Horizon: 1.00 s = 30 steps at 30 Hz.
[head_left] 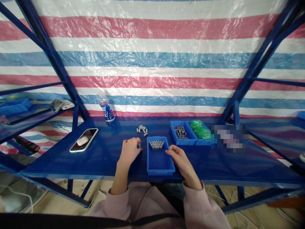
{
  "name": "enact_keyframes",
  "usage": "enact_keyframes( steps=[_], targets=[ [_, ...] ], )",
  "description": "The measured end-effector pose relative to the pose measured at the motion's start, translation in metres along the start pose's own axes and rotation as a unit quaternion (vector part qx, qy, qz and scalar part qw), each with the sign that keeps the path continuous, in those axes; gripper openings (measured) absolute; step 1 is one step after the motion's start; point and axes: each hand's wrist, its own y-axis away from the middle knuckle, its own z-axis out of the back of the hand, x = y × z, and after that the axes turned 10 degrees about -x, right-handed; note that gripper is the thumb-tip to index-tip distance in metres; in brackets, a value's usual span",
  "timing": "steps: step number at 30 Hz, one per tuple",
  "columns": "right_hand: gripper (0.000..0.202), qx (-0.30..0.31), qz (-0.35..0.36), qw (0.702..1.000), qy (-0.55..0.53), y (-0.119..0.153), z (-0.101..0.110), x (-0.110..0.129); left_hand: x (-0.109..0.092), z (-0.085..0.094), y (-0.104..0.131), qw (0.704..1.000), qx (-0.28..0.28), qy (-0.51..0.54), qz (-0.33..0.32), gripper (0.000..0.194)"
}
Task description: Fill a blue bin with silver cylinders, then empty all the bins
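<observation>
In front of me a blue plastic bin (159, 162) sits near the table's front edge. Several small metal cylinders (156, 145) stand packed in rows at its far end. To the left of the bin, my left hand (130, 149) is closed, with a small metal cylinder (139, 145) pinched between thumb and fingers. My right hand (179, 156) is at the bin's right wall, its thumb and fingers closed on the rim. Beyond the bin, slightly left, a loose group of metal cylinders (142, 129) lies on the blue table.
Back right, one blue bin (183, 142) holds small metal parts, and an adjoining bin holds green plastic packets (200, 129). A plastic bottle (106, 109) stands at the back left. Further left lies a phone (89, 137) with a white earbud case (82, 141) on it. Blue frame posts flank the table (107, 165).
</observation>
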Motion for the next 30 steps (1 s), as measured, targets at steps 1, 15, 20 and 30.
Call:
enact_keyframes(
  steps=[1,15,20,30],
  targets=[
    [0.034,-0.001,0.001,1.0,0.003,0.0,0.0,0.0,0.0,0.0,0.0,1.0,0.005,-0.001,0.002,0.015],
    [0.035,-0.001,0.001,1.0,0.008,0.001,0.0,0.003,0.008,0.003,0.002,1.0,0.008,-0.01,-0.004,0.026],
    [0.034,-0.003,-0.004,1.0,0.004,0.0,0.0,0.001,0.003,0.002,0.005,0.999,0.029,-0.006,-0.032,0.018],
    [0.031,0.002,0.007,1.0,0.013,0.001,0.001,0.0,0.0,0.006,0.014,0.996,0.078,0.027,-0.044,0.02]
  ],
)
